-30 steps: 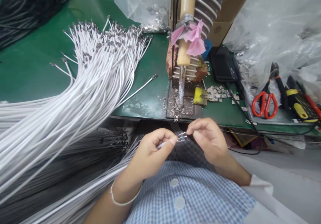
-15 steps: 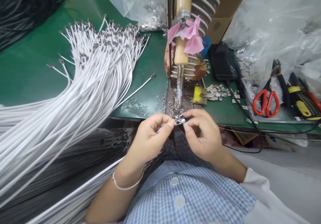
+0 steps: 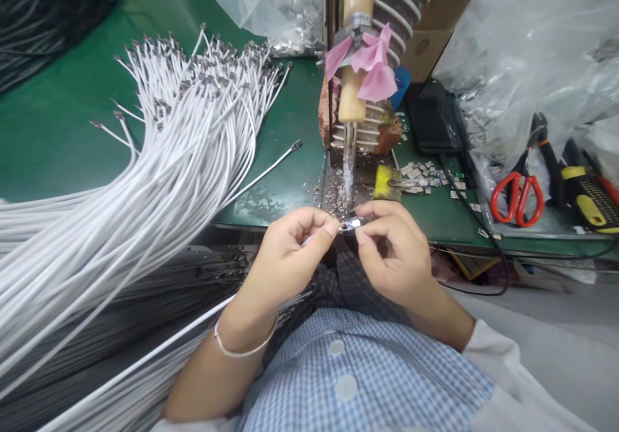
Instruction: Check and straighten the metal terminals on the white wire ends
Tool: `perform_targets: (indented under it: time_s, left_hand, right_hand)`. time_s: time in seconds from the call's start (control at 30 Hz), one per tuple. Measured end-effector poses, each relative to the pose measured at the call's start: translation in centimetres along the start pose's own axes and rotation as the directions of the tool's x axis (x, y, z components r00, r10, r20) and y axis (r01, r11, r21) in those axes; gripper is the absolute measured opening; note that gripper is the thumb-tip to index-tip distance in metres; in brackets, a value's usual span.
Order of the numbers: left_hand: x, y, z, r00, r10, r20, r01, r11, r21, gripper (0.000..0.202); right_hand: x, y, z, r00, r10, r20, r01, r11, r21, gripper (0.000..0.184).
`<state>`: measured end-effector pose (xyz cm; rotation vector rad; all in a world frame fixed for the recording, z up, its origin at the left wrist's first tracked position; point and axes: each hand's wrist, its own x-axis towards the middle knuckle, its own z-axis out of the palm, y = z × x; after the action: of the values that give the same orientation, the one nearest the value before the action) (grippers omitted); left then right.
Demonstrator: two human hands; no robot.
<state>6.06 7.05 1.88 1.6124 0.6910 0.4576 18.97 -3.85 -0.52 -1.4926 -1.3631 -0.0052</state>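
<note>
My left hand [image 3: 293, 251] pinches the end of a white cable between thumb and forefinger, with its thin wires showing past the fingertips. Facing it, my right hand [image 3: 399, 251] grips a small metal connector [image 3: 354, 224] by thumb and forefinger. Wires and connector meet in the gap between both hands; whether they are joined I cannot tell. Just above hangs a soldering iron [image 3: 356, 100], wooden-handled and pointing down, its tip close to the connector. A pink cloth [image 3: 374, 64] is tied around its handle.
A big bundle of white cables [image 3: 193, 135] with connector ends covers the left side. Right of the iron are a yellow sponge [image 3: 385, 183], loose connectors [image 3: 420, 177], a black box [image 3: 432, 119], red-handled cutters [image 3: 516, 196] and plastic bags [image 3: 541, 32]. Black cables [image 3: 53, 26] lie far left.
Both hands have risen slightly toward the iron's tip, bringing wires and connector up with them. The connector has turned a little. Both pinches stay closed.
</note>
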Motion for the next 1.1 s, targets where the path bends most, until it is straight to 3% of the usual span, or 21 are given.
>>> perform_targets:
  time_s: [1.1]
  left_hand:
    - [-0.8, -0.9, 0.0, 0.997, -0.06, 0.038, 0.06, 0.998, 0.001, 0.016]
  right_hand:
    - [-0.9, -0.6, -0.2, 0.998, 0.04, 0.046, -0.041, 0.999, 0.023, 0.015]
